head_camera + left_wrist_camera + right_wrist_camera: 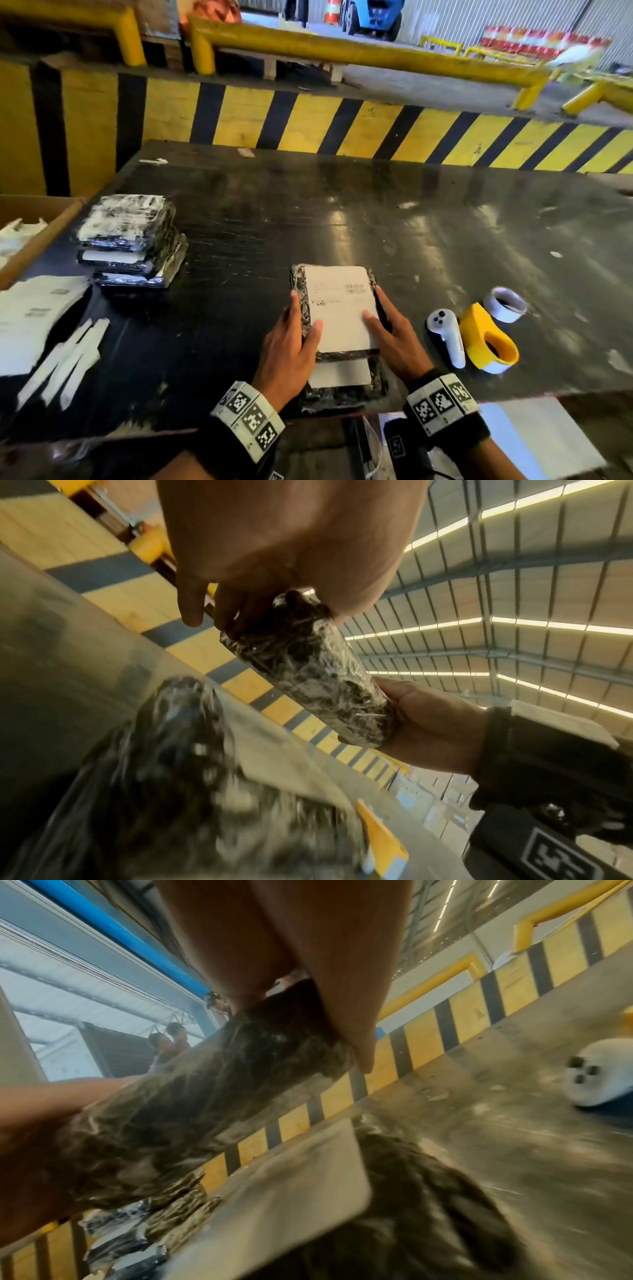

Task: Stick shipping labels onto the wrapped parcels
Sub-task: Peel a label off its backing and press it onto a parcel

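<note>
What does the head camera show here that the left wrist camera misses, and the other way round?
Only the head view shows the printed label on the top of the held parcel, the stack of wrapped parcels at the table's left, the white controller, the yellow tape dispenser and the label sheets.

Only the left wrist view shows the parcel's crinkled end face and the lit roof overhead.

Both show the left hand and right hand gripping that parcel above a second labelled parcel.
</note>
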Available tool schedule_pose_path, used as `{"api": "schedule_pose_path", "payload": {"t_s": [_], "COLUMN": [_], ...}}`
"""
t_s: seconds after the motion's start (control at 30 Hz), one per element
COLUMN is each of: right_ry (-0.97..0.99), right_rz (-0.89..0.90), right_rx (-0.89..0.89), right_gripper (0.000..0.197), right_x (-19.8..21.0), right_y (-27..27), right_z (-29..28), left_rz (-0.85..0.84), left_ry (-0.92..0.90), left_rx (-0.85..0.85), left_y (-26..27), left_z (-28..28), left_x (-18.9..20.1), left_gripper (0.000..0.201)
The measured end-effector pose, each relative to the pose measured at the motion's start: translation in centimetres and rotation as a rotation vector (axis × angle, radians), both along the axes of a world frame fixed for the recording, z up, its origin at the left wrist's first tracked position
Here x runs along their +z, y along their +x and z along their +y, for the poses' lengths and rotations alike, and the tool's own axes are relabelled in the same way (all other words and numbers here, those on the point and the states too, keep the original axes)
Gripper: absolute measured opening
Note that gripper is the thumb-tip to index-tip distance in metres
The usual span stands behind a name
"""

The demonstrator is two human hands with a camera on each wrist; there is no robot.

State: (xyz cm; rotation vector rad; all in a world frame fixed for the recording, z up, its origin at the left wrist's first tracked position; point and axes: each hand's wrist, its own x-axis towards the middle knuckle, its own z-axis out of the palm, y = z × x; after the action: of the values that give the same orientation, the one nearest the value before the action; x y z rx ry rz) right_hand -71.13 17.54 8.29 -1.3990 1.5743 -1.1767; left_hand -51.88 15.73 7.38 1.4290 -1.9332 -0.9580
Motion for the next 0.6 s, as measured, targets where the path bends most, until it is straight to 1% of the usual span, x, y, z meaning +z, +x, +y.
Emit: {"api": "schedule_pose_path", "payload": {"t_s": [0.07, 0.17, 0.23, 0.33, 0.37, 0.43, 0.47, 0.5, 0.53, 0.6], "right_ry": [0.052, 0.068, 0.046, 0.058, 0.079, 0.12, 0.103, 0.061, 0.011, -0.071], "right_rz": [0.033, 0.029, 0.021, 0.063, 0.106, 0.336, 0.455, 0.52, 0.528, 0.516], "right_rx": [-0.011, -0.013, -0.031, -0.036, -0.024, -0.029, -0.044, -0.05, -0.033, 0.057], "right_gripper": [0.056, 0.052, 0.05, 0.049, 0.05, 0.056, 0.058, 0.06, 0.062, 0.063], "right_x": [-1.2, -2.9, -3.4, -3.4, -3.4, -3.0, -2.6, -1.8, -0.8, 1.0], "right_y": [-0.7, -0.2, 0.1, -0.1, -0.3, -0.4, -0.2, 0.4, 1.5, 4.6], "right_z": [0.9, 1.6, 1.8, 1.6, 1.6, 1.0, 0.6, 0.2, -0.2, -1.4], "left_rz": [-0.024, -0.042, -0.016, 0.008, 0.008, -0.006, -0.013, -0.017, -0.023, -0.056], "left_ry": [0.035, 0.066, 0.093, 0.113, 0.12, 0.123, 0.113, 0.099, 0.079, 0.032], "left_rx": [-0.009, 0.002, 0.008, 0.014, 0.006, -0.013, -0.014, -0.011, -0.007, 0.003], "left_y": [-0.6, -0.4, -0.3, -0.4, -0.3, 0.2, 0.8, 1.4, 2.1, 4.1], "left_z": [0.8, 1.5, 1.8, 1.8, 1.8, 1.6, 1.4, 1.2, 0.9, 0.4], "left_x": [-1.4, -2.9, -3.4, -3.5, -3.3, -2.7, -2.1, -1.4, -0.7, 0.6], "left_gripper": [0.071, 0.07, 0.069, 0.069, 0.07, 0.072, 0.073, 0.072, 0.072, 0.071]}}
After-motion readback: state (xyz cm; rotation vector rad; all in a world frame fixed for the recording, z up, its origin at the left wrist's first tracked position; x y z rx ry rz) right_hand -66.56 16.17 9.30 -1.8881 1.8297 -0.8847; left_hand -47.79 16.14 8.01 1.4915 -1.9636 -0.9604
